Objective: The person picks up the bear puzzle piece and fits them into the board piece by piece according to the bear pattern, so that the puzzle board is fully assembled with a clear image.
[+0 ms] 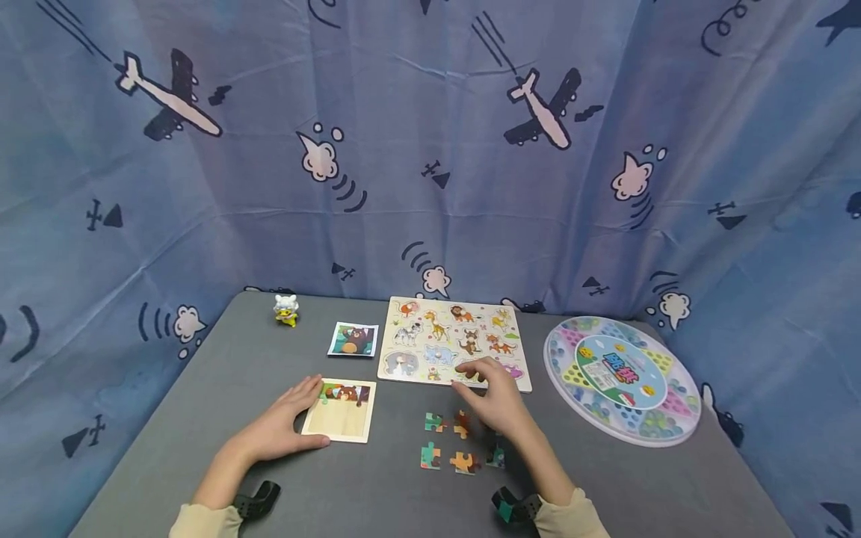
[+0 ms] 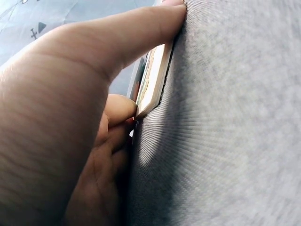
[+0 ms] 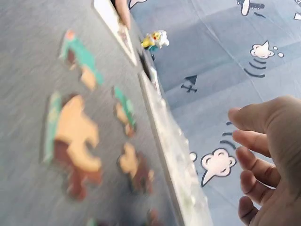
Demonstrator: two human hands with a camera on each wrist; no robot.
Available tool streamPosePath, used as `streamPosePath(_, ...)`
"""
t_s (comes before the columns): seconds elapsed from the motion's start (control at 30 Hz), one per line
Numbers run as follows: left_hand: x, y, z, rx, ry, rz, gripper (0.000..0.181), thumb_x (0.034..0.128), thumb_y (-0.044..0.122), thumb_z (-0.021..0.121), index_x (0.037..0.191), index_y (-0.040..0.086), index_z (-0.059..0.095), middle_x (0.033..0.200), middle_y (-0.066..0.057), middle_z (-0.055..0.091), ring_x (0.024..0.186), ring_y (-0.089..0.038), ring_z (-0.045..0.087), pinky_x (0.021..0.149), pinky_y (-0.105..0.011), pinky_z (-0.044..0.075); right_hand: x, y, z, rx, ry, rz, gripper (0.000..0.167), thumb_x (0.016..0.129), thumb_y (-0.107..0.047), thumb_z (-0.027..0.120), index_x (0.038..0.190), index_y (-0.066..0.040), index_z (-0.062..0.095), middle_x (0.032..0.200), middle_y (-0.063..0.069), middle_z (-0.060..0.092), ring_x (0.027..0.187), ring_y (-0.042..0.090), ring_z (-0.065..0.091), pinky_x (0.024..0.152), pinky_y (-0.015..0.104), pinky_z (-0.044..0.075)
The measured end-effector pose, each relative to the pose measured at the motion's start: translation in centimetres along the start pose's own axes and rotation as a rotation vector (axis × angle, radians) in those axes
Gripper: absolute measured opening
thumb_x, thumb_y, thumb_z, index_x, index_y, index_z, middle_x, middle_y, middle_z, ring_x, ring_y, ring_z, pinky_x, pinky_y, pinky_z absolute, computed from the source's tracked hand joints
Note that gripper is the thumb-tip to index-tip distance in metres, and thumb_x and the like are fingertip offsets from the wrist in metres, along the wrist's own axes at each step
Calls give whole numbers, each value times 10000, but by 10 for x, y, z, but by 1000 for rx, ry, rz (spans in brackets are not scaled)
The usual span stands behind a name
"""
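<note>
My left hand (image 1: 281, 426) holds the left side of a small square wooden puzzle tray (image 1: 339, 427), its thumb near the lower left corner and its fingers at the upper left. Along the tray's top lie fitted pieces showing a bear's head; bare wood shows below. In the left wrist view, thumb and finger touch the edge of the tray (image 2: 157, 75). My right hand (image 1: 496, 396) hovers with loosely bent fingers over the front edge of an animal peg board (image 1: 430, 314), holding nothing. Near it lie several loose jigsaw pieces (image 1: 464, 462), blurred in the right wrist view.
A picture card of a bear (image 1: 355, 340) lies behind the tray. At the back left stands a small figurine (image 1: 285, 310). A round board-game box (image 1: 622, 373) lies to the right. A blue printed curtain (image 1: 430, 149) hangs behind the grey table (image 1: 282, 508).
</note>
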State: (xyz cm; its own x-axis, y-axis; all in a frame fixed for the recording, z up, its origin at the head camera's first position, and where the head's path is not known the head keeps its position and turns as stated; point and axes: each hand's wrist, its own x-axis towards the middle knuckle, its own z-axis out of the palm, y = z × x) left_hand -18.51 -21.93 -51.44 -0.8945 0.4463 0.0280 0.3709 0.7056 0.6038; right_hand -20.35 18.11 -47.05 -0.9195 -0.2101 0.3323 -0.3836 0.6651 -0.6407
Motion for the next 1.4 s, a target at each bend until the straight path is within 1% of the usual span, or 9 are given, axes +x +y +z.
streamPosePath(0.13, -1, -1, 0, 9, -12, -2, 1060, 892, 535, 813, 1617, -77, 340, 1699, -279, 291, 1579, -520, 209, 1252, -684, 211, -14, 8, 2, -28, -51, -35, 214, 923, -165, 837, 1114, -75, 798, 1014, 41, 734, 926, 214, 658, 832, 432, 558)
streamPosePath(0.33, -2, -4, 2, 16, -2, 1, 1058, 872, 528, 835, 1605, -77, 369, 1694, -261, 318, 1575, -509, 238, 1242, -683, 234, -27, 21, 14, -71, -159, -120, 242, 914, -250, 858, 1115, -129, 801, 1054, -37, 721, 1001, 190, 626, 910, 455, 537)
streamPosePath(0.43, -2, -5, 5, 29, -2, 7, 1061, 869, 536, 837, 1600, -81, 376, 1690, -259, 328, 1571, -507, 251, 1236, -687, 245, -31, 26, 17, -69, -205, -127, 284, 896, -311, 874, 1128, -164, 803, 1087, -48, 702, 1022, 182, 585, 884, 454, 485)
streamPosePath(0.57, -1, -3, 7, 27, -2, 17, 1059, 871, 534, 832, 1595, -91, 377, 1687, -266, 330, 1569, -512, 251, 1237, -693, 240, -35, 33, 21, -64, -248, -101, 311, 884, -391, 876, 1134, -218, 809, 1090, -79, 678, 1007, 137, 528, 835, 379, 353)
streamPosePath(0.63, -1, -3, 8, 19, 1, 18, 1056, 872, 528, 831, 1596, -91, 375, 1687, -266, 328, 1571, -511, 249, 1241, -691, 233, -36, 36, 22, -57, -251, -99, 315, 879, -408, 878, 1131, -232, 812, 1087, -92, 672, 992, 114, 507, 827, 363, 313)
streamPosePath(0.8, -1, -5, 8, 12, -3, 10, 1061, 874, 525, 830, 1605, -84, 361, 1697, -261, 311, 1576, -509, 235, 1244, -692, 223, -36, 40, 23, -36, -240, -136, 330, 858, -416, 890, 1126, -235, 820, 1077, -100, 661, 979, 85, 476, 830, 366, 292)
streamPosePath(0.93, 1, -7, 8, 15, -18, 2, 1070, 881, 537, 823, 1615, -78, 344, 1706, -257, 292, 1582, -505, 220, 1247, -690, 218, -36, 42, 24, -39, -230, -167, 324, 849, -400, 902, 1110, -226, 825, 1072, -82, 661, 978, 94, 472, 823, 372, 276)
streamPosePath(1.07, 2, -8, 6, 18, -9, -2, 1071, 880, 527, 829, 1620, -72, 338, 1709, -252, 287, 1586, -499, 216, 1250, -685, 218, -32, 42, 25, -56, -213, -197, 299, 854, -369, 904, 1100, -219, 825, 1075, -56, 669, 981, 117, 485, 822, 383, 276)
streamPosePath(1.4, 2, -6, 1, 20, 0, 7, 1070, 880, 527, 827, 1620, -71, 337, 1706, -257, 290, 1580, -509, 219, 1238, -701, 223, -28, 38, 25, -90, -215, -206, 228, 874, -344, 892, 1070, -243, 832, 1073, -55, 671, 987, 128, 498, 838, 410, 275)
